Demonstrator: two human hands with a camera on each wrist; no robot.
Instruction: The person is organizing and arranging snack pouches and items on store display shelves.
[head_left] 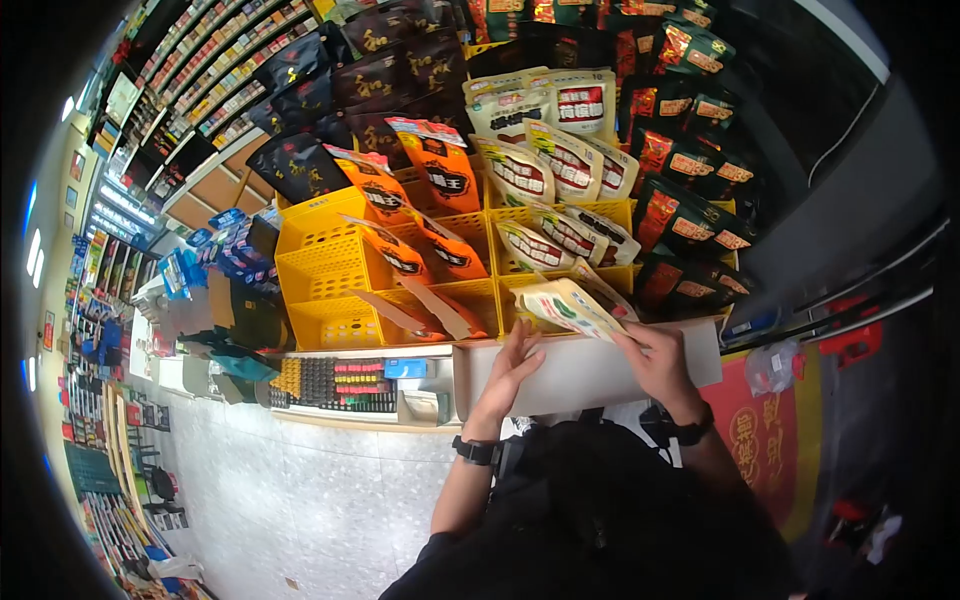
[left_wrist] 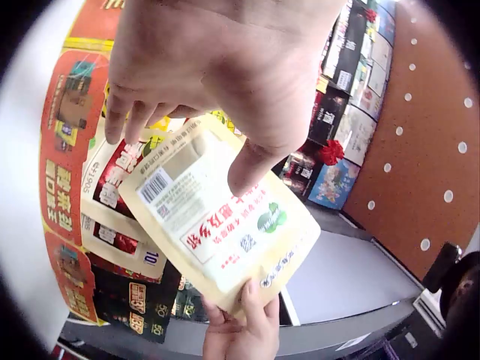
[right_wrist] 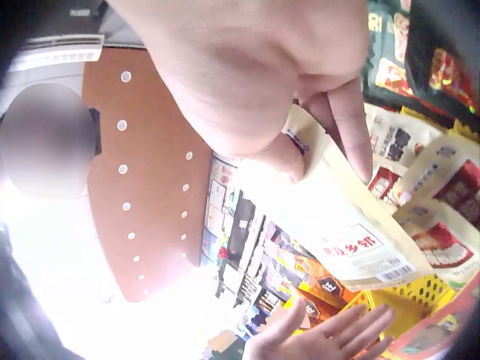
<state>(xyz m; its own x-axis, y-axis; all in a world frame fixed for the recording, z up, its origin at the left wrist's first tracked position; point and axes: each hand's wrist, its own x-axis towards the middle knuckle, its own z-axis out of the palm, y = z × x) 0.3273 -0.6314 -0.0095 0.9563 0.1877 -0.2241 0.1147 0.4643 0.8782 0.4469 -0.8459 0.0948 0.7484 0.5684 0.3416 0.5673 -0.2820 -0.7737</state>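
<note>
My right hand [head_left: 660, 365] pinches one end of a flat cream snack pouch [head_left: 568, 305], thumb on one face and fingers behind it. Its printed side, with a barcode, red lettering and a green mark, faces up in the left wrist view. Beside the pouch's other end is my left hand [head_left: 511, 372], fingers spread and relaxed, gripping nothing. In the right wrist view that left hand [right_wrist: 322, 334] shows its palm just below the pouch. Behind the held pouch, similar cream pouches [head_left: 555, 240] stand in yellow plastic baskets [head_left: 320, 255].
Orange pouches [head_left: 440, 165] lean in the left baskets, with black pouches [head_left: 375, 85] above. Dark green and red pouches [head_left: 690, 215] line the right side. A white ledge [head_left: 590, 380] runs along the front, near a rack of small packs [head_left: 335, 380].
</note>
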